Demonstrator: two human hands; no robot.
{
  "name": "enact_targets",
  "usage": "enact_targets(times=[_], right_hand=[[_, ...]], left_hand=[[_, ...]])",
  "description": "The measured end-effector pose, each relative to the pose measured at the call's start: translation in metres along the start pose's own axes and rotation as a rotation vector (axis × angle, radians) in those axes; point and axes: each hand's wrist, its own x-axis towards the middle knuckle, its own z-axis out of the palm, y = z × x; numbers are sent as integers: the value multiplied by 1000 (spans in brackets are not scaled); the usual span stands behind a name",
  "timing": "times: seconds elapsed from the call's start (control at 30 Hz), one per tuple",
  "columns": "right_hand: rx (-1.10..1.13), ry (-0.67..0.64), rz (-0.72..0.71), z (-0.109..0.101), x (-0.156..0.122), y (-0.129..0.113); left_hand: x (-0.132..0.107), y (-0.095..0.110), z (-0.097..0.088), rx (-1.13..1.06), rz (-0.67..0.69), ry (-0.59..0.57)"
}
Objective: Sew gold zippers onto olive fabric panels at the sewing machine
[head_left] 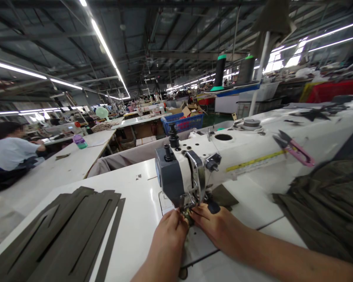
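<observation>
left hand (pixel 168 232) | right hand (pixel 214 221) | both grips pinching olive fabric (pixel 187 215) at sewing-machine presser foot (pixel 188 203)

Long strip lights (pixel 104 44) and daylight blown out in the windows (pixel 282 60) at upper right flood the factory floor with bright, even light, leaving a soft sheen on the white worktop (pixel 135 203). Shadows stay gentle, darkest where the hands (pixel 170 235) sit beneath the sewing machine head (pixel 179 176). A wide-angle view bows the ceiling beams (pixel 170 51) and stretches the frame's edges, while the far rows soften into blur.
</observation>
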Motion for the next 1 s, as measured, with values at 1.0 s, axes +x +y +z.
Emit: enact_targets(times=[1.0], right_hand=[[-304, -63, 292, -29, -52, -20]], left_hand=[[-3, 42, -27, 64, 139, -51]])
